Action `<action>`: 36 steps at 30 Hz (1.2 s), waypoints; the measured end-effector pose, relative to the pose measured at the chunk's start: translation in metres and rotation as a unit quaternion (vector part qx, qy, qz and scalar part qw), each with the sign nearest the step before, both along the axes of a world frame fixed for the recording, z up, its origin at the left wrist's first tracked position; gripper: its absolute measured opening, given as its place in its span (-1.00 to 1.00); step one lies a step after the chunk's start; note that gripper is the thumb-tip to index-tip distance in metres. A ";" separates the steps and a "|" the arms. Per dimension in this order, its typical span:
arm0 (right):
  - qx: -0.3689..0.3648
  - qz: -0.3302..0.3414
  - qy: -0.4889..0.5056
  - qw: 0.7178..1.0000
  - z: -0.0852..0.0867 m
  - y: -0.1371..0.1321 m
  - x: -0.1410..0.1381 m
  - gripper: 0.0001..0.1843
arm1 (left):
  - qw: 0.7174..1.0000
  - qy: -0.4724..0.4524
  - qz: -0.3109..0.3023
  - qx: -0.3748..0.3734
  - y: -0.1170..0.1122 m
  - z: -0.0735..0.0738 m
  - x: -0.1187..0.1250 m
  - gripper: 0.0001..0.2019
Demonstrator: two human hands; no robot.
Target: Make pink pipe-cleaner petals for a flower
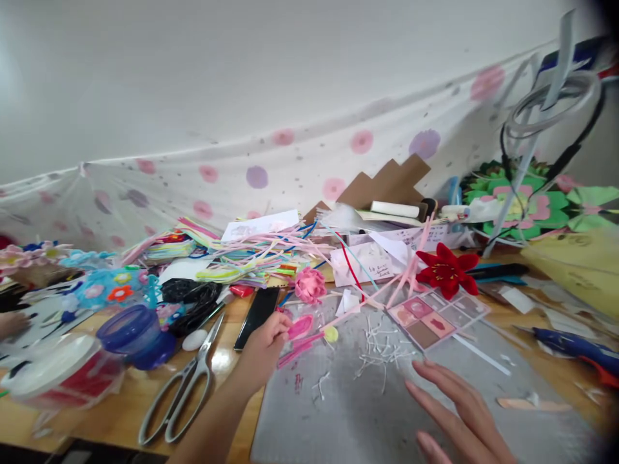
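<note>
pink petal (pixel 300 327), red flower (pixel 447 270), grey mat (pixel 338 412), white cloth (pixel 290 167) with pink and purple dots.

Craft workbench: scissors (pixel 181 386), pipe cleaners (pixel 261 251), glue gun (pixel 575 348)

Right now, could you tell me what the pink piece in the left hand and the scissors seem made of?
The pink piece in the left hand looks like matte, fuzzy chenille wire bent into a loop; blur leaves doubt. The scissors show shiny metal blades and dull grey handles, probably plastic.
</note>
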State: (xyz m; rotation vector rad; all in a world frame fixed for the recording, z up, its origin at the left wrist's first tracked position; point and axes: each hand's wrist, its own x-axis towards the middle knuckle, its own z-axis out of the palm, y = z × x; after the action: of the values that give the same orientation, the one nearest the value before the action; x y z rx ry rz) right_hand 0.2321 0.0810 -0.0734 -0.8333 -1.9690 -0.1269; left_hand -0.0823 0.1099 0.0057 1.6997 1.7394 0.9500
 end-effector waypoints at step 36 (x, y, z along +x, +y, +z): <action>-0.438 0.221 0.402 0.773 0.029 0.048 -0.067 -0.62 | 0.989 0.136 -0.056 0.029 0.027 -0.014 -0.006 -0.88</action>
State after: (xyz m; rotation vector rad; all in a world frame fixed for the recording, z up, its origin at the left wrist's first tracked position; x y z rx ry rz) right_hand 0.1649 0.1294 -0.0442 -0.7462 -1.2503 1.3129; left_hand -0.0887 0.1372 -0.0087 2.0203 1.7749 0.7553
